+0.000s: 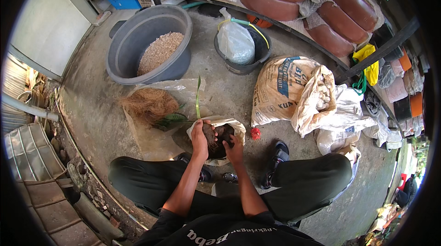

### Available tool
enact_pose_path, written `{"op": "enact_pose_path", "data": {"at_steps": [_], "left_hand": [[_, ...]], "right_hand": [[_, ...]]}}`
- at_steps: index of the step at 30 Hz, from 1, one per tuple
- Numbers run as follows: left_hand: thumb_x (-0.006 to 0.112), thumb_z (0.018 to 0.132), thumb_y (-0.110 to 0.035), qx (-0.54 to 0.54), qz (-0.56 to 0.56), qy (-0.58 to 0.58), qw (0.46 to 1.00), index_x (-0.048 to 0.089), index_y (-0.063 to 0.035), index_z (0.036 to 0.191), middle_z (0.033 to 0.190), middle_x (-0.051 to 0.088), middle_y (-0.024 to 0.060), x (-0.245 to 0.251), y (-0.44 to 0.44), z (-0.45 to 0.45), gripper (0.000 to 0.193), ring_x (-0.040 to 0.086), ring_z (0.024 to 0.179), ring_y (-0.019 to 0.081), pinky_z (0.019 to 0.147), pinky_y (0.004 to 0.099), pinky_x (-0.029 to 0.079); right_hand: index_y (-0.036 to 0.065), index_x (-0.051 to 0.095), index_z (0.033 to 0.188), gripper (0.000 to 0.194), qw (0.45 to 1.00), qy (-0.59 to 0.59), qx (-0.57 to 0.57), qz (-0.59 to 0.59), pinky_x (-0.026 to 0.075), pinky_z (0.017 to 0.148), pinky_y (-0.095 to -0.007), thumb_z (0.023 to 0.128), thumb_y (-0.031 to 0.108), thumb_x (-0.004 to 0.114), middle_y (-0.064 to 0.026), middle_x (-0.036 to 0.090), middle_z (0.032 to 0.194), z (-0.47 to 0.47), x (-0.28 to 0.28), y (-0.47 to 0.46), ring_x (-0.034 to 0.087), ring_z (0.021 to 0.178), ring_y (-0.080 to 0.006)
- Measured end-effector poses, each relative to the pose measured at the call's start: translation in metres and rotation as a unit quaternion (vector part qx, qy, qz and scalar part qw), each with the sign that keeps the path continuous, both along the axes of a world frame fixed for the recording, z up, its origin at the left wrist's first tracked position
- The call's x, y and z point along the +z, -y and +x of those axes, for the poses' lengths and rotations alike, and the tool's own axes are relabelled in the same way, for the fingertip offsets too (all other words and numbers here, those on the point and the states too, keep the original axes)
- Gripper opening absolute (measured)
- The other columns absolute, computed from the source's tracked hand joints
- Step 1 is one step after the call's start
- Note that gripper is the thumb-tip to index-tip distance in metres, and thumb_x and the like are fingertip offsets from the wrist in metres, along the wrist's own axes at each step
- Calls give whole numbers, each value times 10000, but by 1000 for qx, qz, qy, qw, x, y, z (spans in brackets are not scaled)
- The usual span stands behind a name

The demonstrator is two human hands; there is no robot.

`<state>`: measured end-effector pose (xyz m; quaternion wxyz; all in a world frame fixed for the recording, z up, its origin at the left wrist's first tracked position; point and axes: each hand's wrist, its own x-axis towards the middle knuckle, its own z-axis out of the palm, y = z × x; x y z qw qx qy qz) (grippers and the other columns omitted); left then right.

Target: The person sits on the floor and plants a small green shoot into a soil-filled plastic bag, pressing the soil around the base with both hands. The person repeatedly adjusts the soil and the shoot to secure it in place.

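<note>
My left hand [200,140] is closed around a brown root ball [209,135] with fine roots hanging below it. A narrow green shoot [198,103] stands up beyond that hand, apparently from the same plant. Both hands are over an open whitish sack [238,127] between my feet. My right hand [235,149] reaches over the sack's right side, its fingertips against a dark clump [225,131]. Whether the fingers grip the clump is hidden. Beside the sack, brown coconut-like fibre [150,106] and green leaves [174,118] lie on a clear plastic sheet [151,144].
A large grey tub [115,56] holds pale chips. Next to it a black bucket [237,69] contains a filled plastic bag [236,43]. A printed sack [275,87] of pale lumps stands right, near a small red object [255,133]. Shelving with brown pots [268,3] spans the back.
</note>
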<state>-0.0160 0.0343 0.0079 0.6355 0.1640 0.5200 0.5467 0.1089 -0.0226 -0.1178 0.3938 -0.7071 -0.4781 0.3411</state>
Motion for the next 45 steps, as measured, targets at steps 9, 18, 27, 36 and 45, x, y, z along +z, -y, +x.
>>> {"op": "enact_pose_path", "data": {"at_steps": [9, 18, 27, 36, 45], "left_hand": [[426, 980, -435, -22, 6, -20, 1000, 555, -68, 1007, 767, 586, 59, -5, 0, 0, 391, 598, 621, 181, 522, 316, 487], [436, 997, -379, -10, -1, -5, 1000, 572, -83, 971, 739, 602, 47, -6, 0, 1, 327, 598, 585, 164, 498, 294, 492], [428, 984, -407, -22, -7, -18, 1000, 563, -60, 998, 764, 596, 61, -8, 0, 2, 372, 597, 613, 177, 527, 311, 501], [423, 987, -391, -29, -9, -31, 999, 564, -64, 1002, 765, 602, 60, -7, 1, 4, 357, 607, 611, 173, 518, 305, 509], [427, 989, -405, -37, -17, -38, 998, 564, -77, 998, 773, 597, 56, -9, 2, 5, 355, 612, 615, 172, 518, 306, 513]], "right_hand": [[-16, 626, 945, 438, 999, -42, 28, 2, 519, 755, -375, 658, 216, 863, -160, 660, 910, 3, 22, 0, 662, 851, -282], [-26, 614, 890, 377, 996, -79, 10, 35, 511, 707, -322, 675, 155, 865, -112, 672, 816, 4, 11, 1, 643, 766, -167], [-24, 621, 908, 263, 997, -44, -2, 68, 497, 711, -330, 784, 149, 774, -146, 671, 814, 4, 0, 0, 656, 785, -191], [-41, 595, 1183, 446, 995, 13, 21, 98, 506, 804, -376, 853, 238, 704, -194, 673, 1003, 4, 11, -4, 673, 901, -285], [-45, 582, 1100, 316, 996, -59, 17, 62, 513, 735, -345, 898, 190, 643, -168, 678, 922, 5, 5, -3, 672, 826, -227]]}}
